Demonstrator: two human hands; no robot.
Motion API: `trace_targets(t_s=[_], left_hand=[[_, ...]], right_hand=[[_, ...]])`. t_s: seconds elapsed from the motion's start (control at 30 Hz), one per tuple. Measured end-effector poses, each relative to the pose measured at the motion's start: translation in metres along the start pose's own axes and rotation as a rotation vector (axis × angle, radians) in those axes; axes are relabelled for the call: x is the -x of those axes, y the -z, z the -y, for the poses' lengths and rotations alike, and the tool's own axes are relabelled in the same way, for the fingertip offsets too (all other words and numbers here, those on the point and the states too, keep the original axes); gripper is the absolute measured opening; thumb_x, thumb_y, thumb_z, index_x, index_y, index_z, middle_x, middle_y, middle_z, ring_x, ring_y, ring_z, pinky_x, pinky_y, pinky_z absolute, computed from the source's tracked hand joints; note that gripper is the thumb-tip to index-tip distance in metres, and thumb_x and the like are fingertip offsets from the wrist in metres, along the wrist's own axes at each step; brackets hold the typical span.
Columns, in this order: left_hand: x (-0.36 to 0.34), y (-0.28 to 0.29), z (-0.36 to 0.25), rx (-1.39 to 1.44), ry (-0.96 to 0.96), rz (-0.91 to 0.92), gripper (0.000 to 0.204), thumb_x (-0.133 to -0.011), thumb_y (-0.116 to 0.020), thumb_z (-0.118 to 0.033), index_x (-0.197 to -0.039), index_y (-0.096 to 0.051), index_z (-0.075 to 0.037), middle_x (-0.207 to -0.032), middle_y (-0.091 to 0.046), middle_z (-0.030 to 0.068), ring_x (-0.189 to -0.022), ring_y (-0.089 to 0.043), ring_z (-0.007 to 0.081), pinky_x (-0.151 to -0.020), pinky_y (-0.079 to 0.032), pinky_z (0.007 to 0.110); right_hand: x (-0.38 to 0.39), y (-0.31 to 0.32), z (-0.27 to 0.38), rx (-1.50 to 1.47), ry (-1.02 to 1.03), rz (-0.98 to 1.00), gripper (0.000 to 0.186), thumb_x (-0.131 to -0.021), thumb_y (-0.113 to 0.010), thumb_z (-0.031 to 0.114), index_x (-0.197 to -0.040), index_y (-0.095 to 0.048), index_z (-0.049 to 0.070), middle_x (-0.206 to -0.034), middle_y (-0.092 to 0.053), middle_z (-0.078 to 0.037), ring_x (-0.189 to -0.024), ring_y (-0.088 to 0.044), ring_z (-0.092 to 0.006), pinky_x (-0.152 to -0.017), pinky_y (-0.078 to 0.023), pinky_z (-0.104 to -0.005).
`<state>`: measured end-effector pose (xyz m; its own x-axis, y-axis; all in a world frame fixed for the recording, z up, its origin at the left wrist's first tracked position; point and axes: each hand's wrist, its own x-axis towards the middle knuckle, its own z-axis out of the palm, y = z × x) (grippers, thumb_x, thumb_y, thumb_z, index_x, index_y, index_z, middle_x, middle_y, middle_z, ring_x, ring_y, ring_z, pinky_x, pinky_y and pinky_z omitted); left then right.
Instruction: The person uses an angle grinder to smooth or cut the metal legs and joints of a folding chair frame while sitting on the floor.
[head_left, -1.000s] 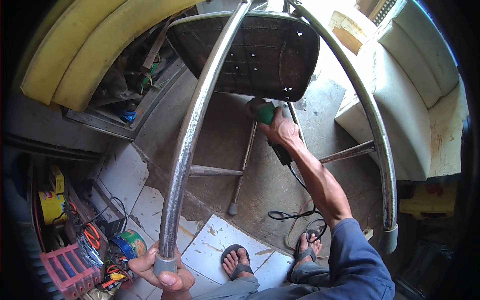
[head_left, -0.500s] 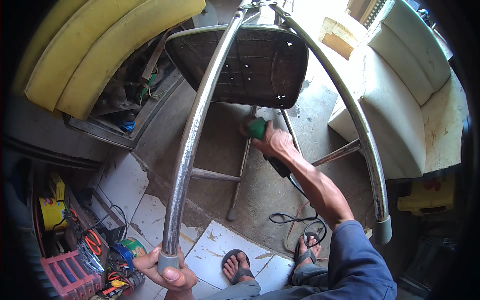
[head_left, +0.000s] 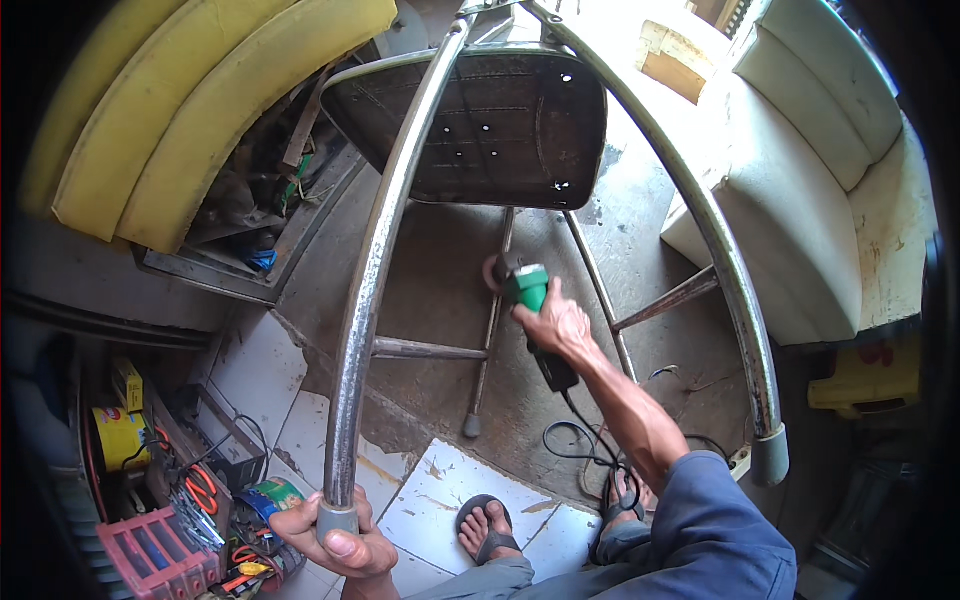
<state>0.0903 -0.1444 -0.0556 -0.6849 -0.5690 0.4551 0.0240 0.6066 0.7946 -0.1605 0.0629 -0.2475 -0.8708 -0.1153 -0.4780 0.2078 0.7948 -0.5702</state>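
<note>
My left hand (head_left: 345, 540) is closed around the grey rubber foot (head_left: 338, 520) at the lower end of a worn metal chair leg. In my right hand (head_left: 560, 322) is a green angle grinder (head_left: 527, 287), with a black rear body and a dangling cord. Its disc (head_left: 492, 272) is at a thinner leg of the metal chair frame (head_left: 372, 270); I cannot tell whether they touch. The dark seat pan (head_left: 490, 130) of the chair faces me, pierced by several small holes. A crossbar (head_left: 430, 349) joins the left legs.
Yellow curved foam pieces (head_left: 230, 100) lie at the upper left above a metal frame with scraps. A cream upholstered seat (head_left: 780, 210) stands at the right. Tools and a red plastic organizer (head_left: 160, 550) fill the lower left. The black cord (head_left: 575, 430) loops near my sandalled feet.
The grinder in my right hand has shifted and turned slightly along the thin leg, showing more of its body. My left hand keeps its grip. The view has shifted a little.
</note>
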Motion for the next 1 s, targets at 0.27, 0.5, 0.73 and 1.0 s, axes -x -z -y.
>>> trace_targets(t_s=[0.27,0.5,0.73,1.0], left_hand=[[-0.005,0.0,-0.007,0.007,-0.019,0.074,0.048,-0.107,-0.039,-0.053,-0.109,-0.035,-0.005,-0.052,-0.035,-0.0018,-0.046,-0.037,0.0111,-0.047,-0.038,0.025],[-0.003,0.002,-0.004,0.069,-0.007,0.068,0.049,-0.108,-0.043,-0.056,-0.109,-0.038,-0.007,-0.055,-0.036,0.0002,-0.047,-0.035,0.009,-0.046,-0.032,0.025],[-0.007,-0.005,-0.01,0.114,0.002,0.096,0.049,-0.108,-0.044,-0.054,-0.106,-0.037,-0.005,-0.055,-0.035,-0.0026,-0.046,-0.038,0.0089,-0.046,-0.036,0.024],[-0.005,0.001,-0.001,0.121,-0.019,0.063,0.041,-0.109,-0.045,-0.047,-0.107,-0.039,-0.007,-0.057,-0.036,0.0006,-0.048,-0.034,0.0085,-0.046,-0.031,0.026]], right_hand=[[0.005,-0.003,-0.002,0.022,0.061,-0.089,0.077,-0.085,-0.07,0.05,-0.134,-0.041,-0.001,-0.089,-0.072,-0.036,-0.088,-0.072,-0.054,-0.083,-0.056,-0.0593],[0.021,0.015,-0.003,0.396,0.332,0.044,0.076,-0.083,-0.077,0.04,-0.14,-0.04,0.004,-0.089,-0.073,-0.031,-0.079,-0.074,-0.0489,-0.073,-0.058,-0.0567],[-0.007,0.023,-0.013,0.37,0.321,-0.061,0.074,-0.082,-0.081,0.04,-0.132,-0.043,0.001,-0.085,-0.073,-0.029,-0.079,-0.074,-0.047,-0.073,-0.058,-0.0559],[0.023,0.016,0.003,0.52,0.495,0.164,0.073,-0.078,-0.081,0.04,-0.133,-0.046,0.008,-0.08,-0.072,-0.027,-0.075,-0.072,-0.0483,-0.07,-0.057,-0.0578]])
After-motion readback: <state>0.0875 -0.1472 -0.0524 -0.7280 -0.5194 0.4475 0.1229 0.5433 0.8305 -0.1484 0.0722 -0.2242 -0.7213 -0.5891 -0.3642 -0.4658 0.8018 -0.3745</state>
